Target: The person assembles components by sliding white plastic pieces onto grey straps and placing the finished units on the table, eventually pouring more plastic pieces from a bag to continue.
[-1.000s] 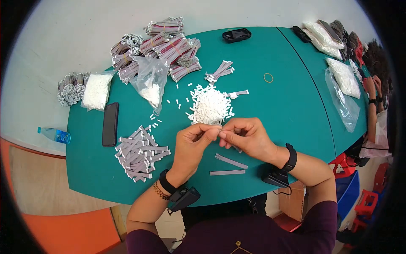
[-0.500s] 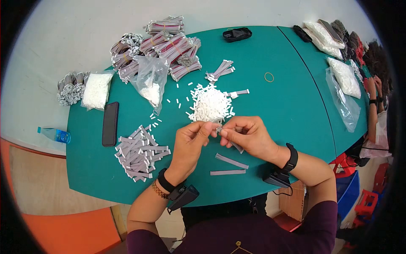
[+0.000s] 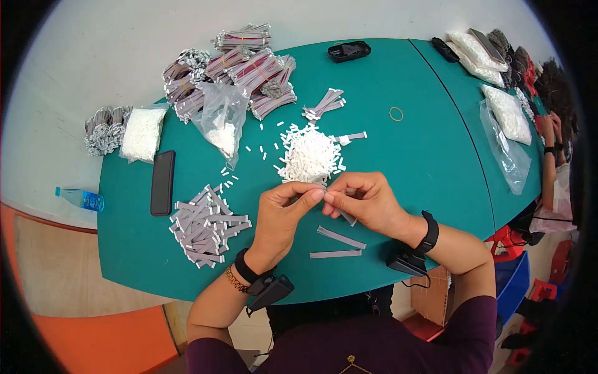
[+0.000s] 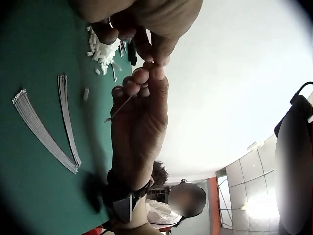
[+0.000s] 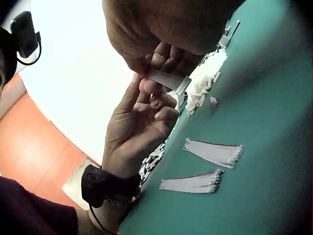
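Over the green table, both hands meet at the fingertips, just in front of a heap of small white connectors point(image 3: 309, 154). Thumb and fingers of the right hand point(image 3: 369, 202) pinch a short grey ribbon cable point(image 5: 166, 80), whose far end with bare wire tips sticks out below the palm. The left hand point(image 3: 278, 215) pinches at the cable's other end, thumb against index finger; that end is hidden between the fingertips. Two more loose ribbon cables point(image 3: 341, 237) lie near the table edge below the right hand. Left of the left hand is a pile of cables with white ends point(image 3: 208, 227).
Bundled cables point(image 3: 255, 68) are stacked at the back left, beside an open clear bag point(image 3: 221, 134) of connectors. A full white bag point(image 3: 143, 134) and a phone point(image 3: 162, 184) lie at left. A rubber band point(image 3: 395, 114) is at right; another person's hands show far right.
Half a second ago the left fingers were shifted and the thumb raised near the cable end; now both hands' fingertips are together again, much as one second ago.
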`<state>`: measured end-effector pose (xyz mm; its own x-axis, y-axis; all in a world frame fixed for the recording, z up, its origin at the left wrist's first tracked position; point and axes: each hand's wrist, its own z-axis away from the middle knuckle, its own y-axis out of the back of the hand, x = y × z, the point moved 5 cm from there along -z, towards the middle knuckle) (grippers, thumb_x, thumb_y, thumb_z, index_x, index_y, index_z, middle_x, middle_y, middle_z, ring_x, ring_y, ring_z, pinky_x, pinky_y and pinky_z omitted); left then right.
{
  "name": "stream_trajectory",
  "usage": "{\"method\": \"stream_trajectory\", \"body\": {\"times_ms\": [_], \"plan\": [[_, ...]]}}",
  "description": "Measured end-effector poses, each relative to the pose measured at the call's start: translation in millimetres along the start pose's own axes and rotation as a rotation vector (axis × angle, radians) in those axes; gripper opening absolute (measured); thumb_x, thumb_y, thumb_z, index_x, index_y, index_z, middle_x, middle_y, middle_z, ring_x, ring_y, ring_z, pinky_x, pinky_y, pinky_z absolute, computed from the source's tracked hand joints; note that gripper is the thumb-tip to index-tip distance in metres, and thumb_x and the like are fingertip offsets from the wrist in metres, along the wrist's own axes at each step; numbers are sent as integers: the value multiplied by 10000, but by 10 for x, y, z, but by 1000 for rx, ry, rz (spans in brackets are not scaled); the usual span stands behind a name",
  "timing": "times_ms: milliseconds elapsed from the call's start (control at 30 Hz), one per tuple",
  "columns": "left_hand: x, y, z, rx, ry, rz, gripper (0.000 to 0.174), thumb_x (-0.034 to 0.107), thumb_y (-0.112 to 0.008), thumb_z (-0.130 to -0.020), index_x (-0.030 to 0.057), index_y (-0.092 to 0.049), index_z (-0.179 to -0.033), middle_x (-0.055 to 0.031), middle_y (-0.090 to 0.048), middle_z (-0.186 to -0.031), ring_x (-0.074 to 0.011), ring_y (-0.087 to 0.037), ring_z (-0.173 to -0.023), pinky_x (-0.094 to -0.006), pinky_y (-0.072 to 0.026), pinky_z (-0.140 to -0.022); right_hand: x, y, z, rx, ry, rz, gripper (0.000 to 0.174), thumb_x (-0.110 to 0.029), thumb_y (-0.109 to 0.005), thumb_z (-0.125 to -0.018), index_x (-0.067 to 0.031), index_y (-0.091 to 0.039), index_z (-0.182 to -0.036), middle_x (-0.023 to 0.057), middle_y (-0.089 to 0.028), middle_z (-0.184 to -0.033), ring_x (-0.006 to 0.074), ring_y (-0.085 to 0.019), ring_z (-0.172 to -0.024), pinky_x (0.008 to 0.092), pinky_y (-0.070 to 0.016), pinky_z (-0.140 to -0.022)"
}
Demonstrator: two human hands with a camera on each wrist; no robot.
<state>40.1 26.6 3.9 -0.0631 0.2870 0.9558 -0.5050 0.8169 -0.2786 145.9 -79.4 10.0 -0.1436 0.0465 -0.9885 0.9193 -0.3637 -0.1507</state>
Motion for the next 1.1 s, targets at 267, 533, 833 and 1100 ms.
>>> {"method": "stream_trajectory", "body": {"times_ms": [267, 533, 833, 1100], "plan": [[55, -19, -6, -19, -139, -142, 132, 79, -661, -838, -7, -673, -937, -61, -656, -873, -95, -602, -797, -223, -481, -727, -70, -10, 19, 2, 9, 53, 128, -107, -593, -889, -9, -616, -810, 18, -636, -739, 48, -565, -659, 187, -442, -569], [53, 9, -9, -15, -198, -179, 106, 86, -662, -840, 4, -665, -906, -38, -651, -843, -74, -588, -766, -200, -463, -684, -64, -29, 15, 2, 100, 152, 97, -87, -602, -880, 1, -633, -854, 11, -622, -727, 45, -537, -654, 199, -439, -585], [82, -36, 11, -2, -237, -126, 103, 87, -649, -851, 5, -650, -913, -31, -647, -848, -69, -576, -768, -201, -449, -689, -93, -22, 14, 39, 88, 139, 114, -108, -620, -873, -3, -659, -854, -3, -610, -706, 35, -522, -647, 197, -426, -577], [69, -61, -33, -24, -199, -80, 125, 117, -643, -861, 9, -643, -926, -16, -634, -831, -58, -549, -745, -199, -435, -672, -146, 1, -1, 37, 101, 176, 144, -135, -611, -879, -5, -656, -838, 0, -619, -694, 36, -541, -646, 193, -431, -576]]}}
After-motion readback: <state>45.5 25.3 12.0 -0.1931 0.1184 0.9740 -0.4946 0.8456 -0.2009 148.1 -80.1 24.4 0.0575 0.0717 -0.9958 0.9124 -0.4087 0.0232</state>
